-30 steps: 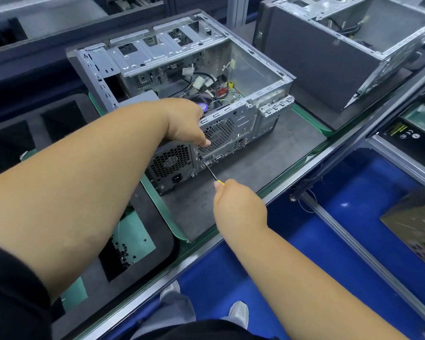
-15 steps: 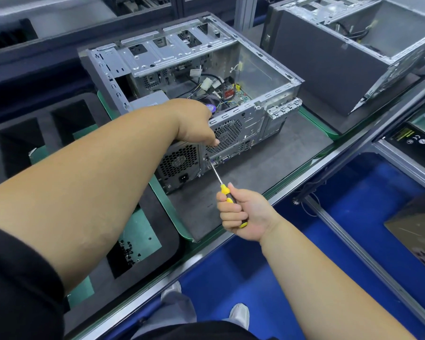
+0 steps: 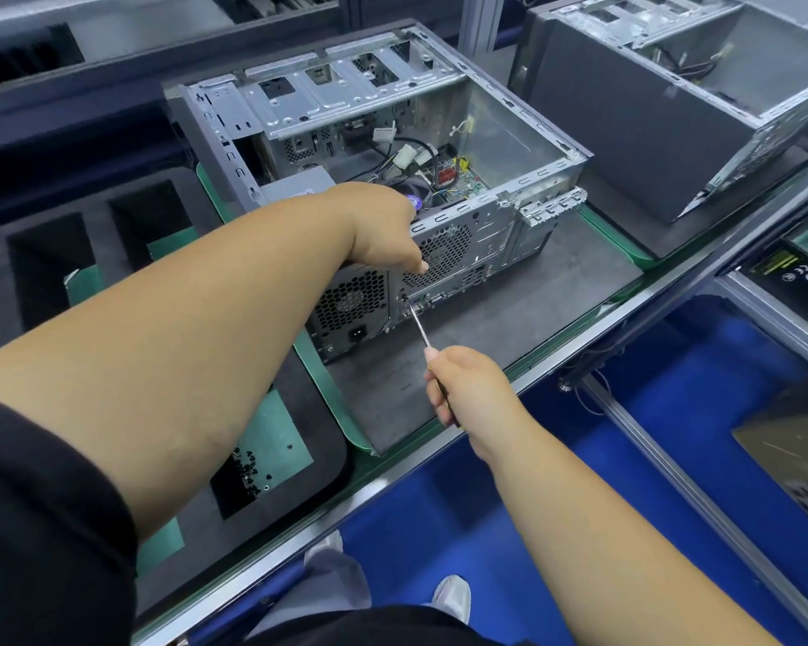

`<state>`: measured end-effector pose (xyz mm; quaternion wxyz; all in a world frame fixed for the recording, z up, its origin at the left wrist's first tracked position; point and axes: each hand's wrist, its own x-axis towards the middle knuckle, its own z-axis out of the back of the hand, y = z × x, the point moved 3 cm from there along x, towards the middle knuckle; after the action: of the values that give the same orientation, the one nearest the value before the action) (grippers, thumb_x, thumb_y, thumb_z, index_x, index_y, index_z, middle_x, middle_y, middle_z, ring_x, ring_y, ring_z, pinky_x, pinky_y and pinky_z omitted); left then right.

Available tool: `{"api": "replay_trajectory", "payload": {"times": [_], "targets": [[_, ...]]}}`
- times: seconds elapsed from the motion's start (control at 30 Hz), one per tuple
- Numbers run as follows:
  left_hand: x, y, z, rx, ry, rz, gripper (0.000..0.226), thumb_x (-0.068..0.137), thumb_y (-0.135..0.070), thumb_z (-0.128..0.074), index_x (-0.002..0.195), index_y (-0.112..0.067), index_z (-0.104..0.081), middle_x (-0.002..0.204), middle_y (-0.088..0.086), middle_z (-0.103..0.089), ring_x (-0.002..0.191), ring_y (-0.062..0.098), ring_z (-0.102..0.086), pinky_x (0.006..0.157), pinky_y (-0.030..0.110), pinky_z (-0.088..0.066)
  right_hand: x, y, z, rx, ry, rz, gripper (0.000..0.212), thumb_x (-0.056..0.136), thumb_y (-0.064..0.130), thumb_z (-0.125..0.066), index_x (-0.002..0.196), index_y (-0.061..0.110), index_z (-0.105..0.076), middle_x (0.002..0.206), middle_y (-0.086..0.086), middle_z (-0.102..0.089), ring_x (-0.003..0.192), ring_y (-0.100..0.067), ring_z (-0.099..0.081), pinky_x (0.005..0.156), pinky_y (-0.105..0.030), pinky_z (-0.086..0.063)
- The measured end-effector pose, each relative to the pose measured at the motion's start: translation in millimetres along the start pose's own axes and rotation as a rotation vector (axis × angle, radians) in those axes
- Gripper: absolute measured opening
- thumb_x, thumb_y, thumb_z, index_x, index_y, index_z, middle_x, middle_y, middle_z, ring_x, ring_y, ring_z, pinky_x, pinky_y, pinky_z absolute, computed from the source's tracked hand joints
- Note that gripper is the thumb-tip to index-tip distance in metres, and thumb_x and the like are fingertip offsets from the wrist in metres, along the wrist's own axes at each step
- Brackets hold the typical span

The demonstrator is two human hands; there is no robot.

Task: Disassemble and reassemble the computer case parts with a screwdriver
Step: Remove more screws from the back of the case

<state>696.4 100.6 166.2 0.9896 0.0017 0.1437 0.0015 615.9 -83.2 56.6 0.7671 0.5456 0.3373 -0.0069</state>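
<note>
So the open computer case [image 3: 393,179] sits on its side on a dark grey mat [image 3: 509,328] in the middle of the worktop [image 3: 393,487], side panel off, so you can see right down into the drive cage, the loose cables and a bit of the motherboard. Its rear panel with the fan grille and the power supply vents faces the near edge. The left hand [image 3: 383,230] is draped over the top rear edge of the case, fingers curled down over the rim and gripping it just above the round fan grille. The right hand [image 3: 462,384] is wrapped tight round the handle of the screwdriver [image 3: 418,326], which is almost completely hidden in the fist, just a sliver of handle showing. The metal shaft angles up and to the left, and the tip sits against the rear panel right beside the power supply, down by the port cluster; can't really make out the screw itself. Far right there's a second computer case [image 3: 649,100], also opened up, well apart from the first. To the left is a black foam tray [image 3: 43,272] with deep cutouts.
</note>
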Motion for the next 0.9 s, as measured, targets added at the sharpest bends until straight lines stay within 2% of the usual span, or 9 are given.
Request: {"api": "replay_trajectory", "payload": {"times": [0.1,0.2,0.27,0.33,0.47,0.6,0.77,0.83,0.9], "targets": [[0.0,0.0,0.1,0.005,0.000,-0.001,0.046,0.084,-0.059,-0.060,0.073,-0.016,-0.049,0.071,0.002,-0.052,0.062,0.017,-0.048,0.052,0.029,-0.029,7.3,-12.9,6.0,0.586,0.268,-0.278,0.029,0.090,0.037,-0.068,0.085,0.008,-0.065,0.075,-0.005,-0.065,0.042,-0.007,-0.039,0.044,-0.019,-0.040],[0.4,0.1,-0.1,0.008,-0.010,-0.001,0.047,0.084,-0.059,-0.061,0.072,-0.015,-0.049,0.069,0.003,-0.052,0.061,0.018,-0.047,0.052,0.029,-0.029,15.5,-14.6,8.3,0.650,0.448,-0.365,0.047,0.095,0.046,-0.056,0.082,0.003,-0.069,0.102,-0.017,-0.071,0.042,-0.005,-0.034,0.042,-0.016,-0.037],[0.2,0.5,-0.2,0.009,-0.014,0.001,0.046,0.084,-0.059,-0.060,0.073,-0.015,-0.050,0.069,0.002,-0.052,0.061,0.017,-0.047,0.053,0.029,-0.029,18.1,-12.2,4.9,0.651,0.527,-0.395,0.055,0.101,0.045,-0.045,0.070,0.004,-0.066,0.094,-0.016,-0.070,0.043,-0.006,-0.034,0.040,-0.017,-0.037],[-0.1,0.3,0.0,0.009,-0.013,0.000,0.045,0.084,-0.059,-0.060,0.074,-0.016,-0.050,0.069,0.002,-0.052,0.061,0.017,-0.047,0.053,0.029,-0.030,16.7,-9.4,2.0,0.652,0.587,-0.399,0.057,0.102,0.047,-0.042,0.062,0.010,-0.060,0.074,-0.007,-0.061,0.042,-0.006,-0.033,0.040,-0.018,-0.035],[0.0,0.7,0.0,0.001,-0.012,-0.005,0.045,0.085,-0.059,-0.060,0.070,-0.020,-0.043,0.070,0.000,-0.050,0.061,0.015,-0.045,0.052,0.029,-0.028,10.5,-3.0,-0.1,0.529,0.545,-0.387,0.056,0.103,0.054,-0.036,0.061,0.019,-0.047,0.052,0.007,-0.031,0.034,-0.005,-0.023,0.035,-0.019,-0.022],[2.1,1.7,0.8,-0.012,-0.010,-0.013,0.046,0.084,-0.059,-0.061,0.070,-0.021,-0.041,0.071,-0.001,-0.048,0.062,0.014,-0.044,0.055,0.030,-0.029,6.6,-0.9,-6.9,0.435,0.356,-0.358,0.054,0.104,0.052,-0.034,0.063,0.019,-0.042,0.051,0.006,-0.028,0.035,-0.008,-0.019,0.034,-0.021,-0.020],[3.7,3.0,-2.5,-0.023,-0.045,-0.015,0.044,0.083,-0.060,-0.061,0.070,-0.021,-0.044,0.070,-0.001,-0.051,0.061,0.014,-0.045,0.052,0.029,-0.027,4.1,14.4,-8.2,0.046,0.102,-0.367,0.054,0.104,0.052,-0.034,0.064,0.017,-0.043,0.048,0.001,-0.037,0.035,-0.016,-0.029,0.041,-0.024,-0.027],[3.7,3.0,-3.4,-0.026,-0.045,-0.016,0.044,0.083,-0.060,-0.061,0.070,-0.021,-0.045,0.070,-0.001,-0.051,0.061,0.015,-0.046,0.052,0.029,-0.027,4.9,24.3,-2.5,-0.368,-0.007,-0.179,0.048,0.106,0.046,-0.031,0.079,0.014,-0.056,0.068,-0.008,-0.056,0.057,-0.023,-0.052,0.058,-0.033,-0.042],[3.5,2.9,-2.2,-0.028,-0.041,-0.014,0.044,0.082,-0.060,-0.061,0.070,-0.021,-0.044,0.069,-0.001,-0.051,0.061,0.016,-0.046,0.052,0.029,-0.027,4.5,33.2,0.4,-0.899,-0.104,0.011,0.041,0.109,0.033,-0.030,0.114,0.012,-0.065,0.093,-0.014,-0.066,0.083,-0.030,-0.062,0.070,-0.035,-0.047]]}}
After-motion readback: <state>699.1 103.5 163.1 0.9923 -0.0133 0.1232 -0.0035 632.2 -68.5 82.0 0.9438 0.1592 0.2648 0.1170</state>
